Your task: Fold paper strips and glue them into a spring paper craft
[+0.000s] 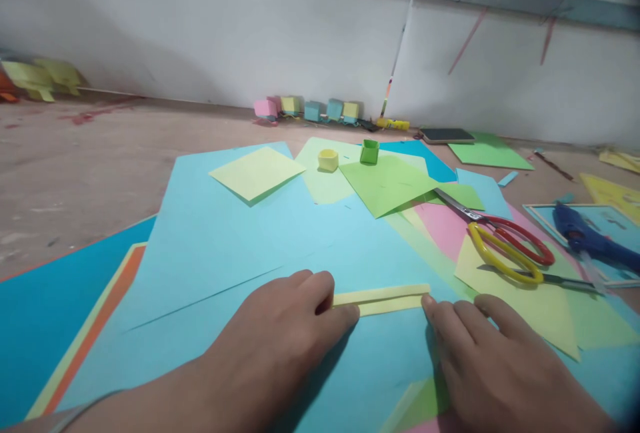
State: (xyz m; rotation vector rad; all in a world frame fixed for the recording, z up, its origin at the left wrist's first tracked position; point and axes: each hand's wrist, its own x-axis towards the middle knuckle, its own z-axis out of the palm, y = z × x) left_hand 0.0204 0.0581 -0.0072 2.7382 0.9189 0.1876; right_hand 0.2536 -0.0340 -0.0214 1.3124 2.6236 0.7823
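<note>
A narrow pale yellow paper strip, folded lengthwise, lies across the large light blue sheet. My left hand is closed on its left end, with the thumb in front and the curled fingers behind. At the right end, my right hand has its fingers bent together, the fingertips at the strip's edge; its thumb is hard to make out. Beyond the hands, a small yellow paper box and a green paper box stand near a pale yellow square and a green square.
Scissors with red and yellow handles lie on coloured sheets at the right, beside a blue glue gun. A dark phone sits farther back. Several small paper cubes line the wall.
</note>
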